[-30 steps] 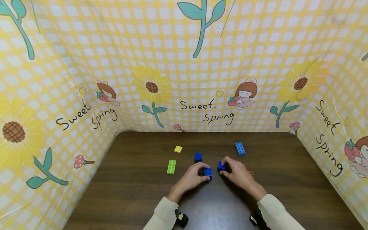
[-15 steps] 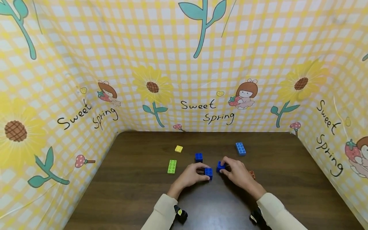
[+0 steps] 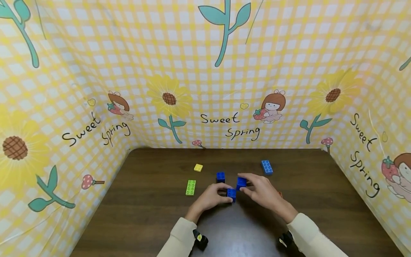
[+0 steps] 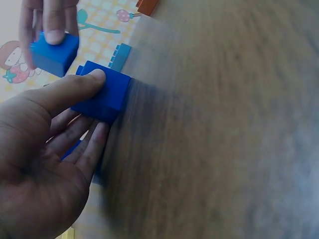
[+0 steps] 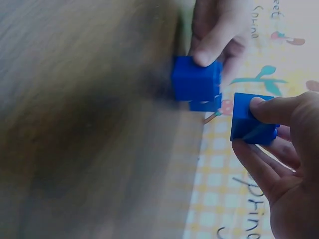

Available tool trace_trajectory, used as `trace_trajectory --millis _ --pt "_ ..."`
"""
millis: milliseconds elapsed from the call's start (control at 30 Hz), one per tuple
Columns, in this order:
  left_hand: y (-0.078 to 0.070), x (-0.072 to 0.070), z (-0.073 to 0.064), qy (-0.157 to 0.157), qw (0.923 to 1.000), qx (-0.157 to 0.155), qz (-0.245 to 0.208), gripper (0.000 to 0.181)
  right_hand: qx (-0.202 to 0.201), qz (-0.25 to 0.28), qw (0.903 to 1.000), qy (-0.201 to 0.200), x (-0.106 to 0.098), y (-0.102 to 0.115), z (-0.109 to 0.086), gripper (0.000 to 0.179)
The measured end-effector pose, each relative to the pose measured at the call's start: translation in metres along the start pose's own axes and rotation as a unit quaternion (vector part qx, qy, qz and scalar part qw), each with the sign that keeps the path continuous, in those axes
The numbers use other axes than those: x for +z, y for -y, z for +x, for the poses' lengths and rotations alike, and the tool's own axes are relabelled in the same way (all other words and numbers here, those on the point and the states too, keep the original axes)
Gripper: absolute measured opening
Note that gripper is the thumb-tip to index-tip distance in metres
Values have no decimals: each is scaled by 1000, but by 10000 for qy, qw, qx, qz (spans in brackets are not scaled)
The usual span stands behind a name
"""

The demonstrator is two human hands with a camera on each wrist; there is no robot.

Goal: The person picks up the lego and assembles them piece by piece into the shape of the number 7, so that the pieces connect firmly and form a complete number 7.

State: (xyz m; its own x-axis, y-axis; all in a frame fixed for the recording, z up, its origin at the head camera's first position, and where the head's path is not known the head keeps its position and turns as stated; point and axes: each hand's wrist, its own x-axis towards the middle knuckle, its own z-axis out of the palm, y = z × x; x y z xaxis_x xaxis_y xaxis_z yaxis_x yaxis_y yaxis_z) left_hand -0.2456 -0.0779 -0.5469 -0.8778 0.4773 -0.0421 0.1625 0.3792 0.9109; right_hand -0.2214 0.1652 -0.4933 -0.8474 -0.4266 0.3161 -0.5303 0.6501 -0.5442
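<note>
My left hand (image 3: 210, 197) pinches a dark blue toy building brick (image 3: 231, 195) between thumb and fingers, low at the table, its studs facing up. In the left wrist view the thumb presses one side of this brick (image 4: 107, 92). A second dark blue brick (image 3: 241, 183) is pinched by my right hand (image 3: 263, 192), raised and slightly farther back; no studs show on it in the head view. The right wrist view has the two held bricks apart, the right one (image 5: 249, 119) higher. Just behind my left fingers stands a third dark blue brick (image 3: 220, 176).
On the brown table (image 3: 147, 207) lie a green brick (image 3: 191, 187) and a small yellow brick (image 3: 198, 167) at left. A lighter blue brick (image 3: 267, 167) lies back right. My right hand mostly hides an orange-brown brick (image 3: 280, 194). Checked cloth (image 3: 224, 89) encloses the back and sides.
My right hand has lifted its blue brick off the table, turned it, and brought it leftward toward the left hand's brick. My left hand has stayed nearly still.
</note>
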Motion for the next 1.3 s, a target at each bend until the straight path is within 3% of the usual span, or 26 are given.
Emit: trace_trajectory --millis 333,633,1300 --pt "0 0 0 16 10000 82 20 41 -457 33 9984 342 0 16 7 45" --pt "1 -1 0 34 9999 89 77 36 -402 197 9966 687 13 13 10 45" --pt "3 -1 1 30 9998 161 73 31 -372 252 9955 831 15 13 16 43"
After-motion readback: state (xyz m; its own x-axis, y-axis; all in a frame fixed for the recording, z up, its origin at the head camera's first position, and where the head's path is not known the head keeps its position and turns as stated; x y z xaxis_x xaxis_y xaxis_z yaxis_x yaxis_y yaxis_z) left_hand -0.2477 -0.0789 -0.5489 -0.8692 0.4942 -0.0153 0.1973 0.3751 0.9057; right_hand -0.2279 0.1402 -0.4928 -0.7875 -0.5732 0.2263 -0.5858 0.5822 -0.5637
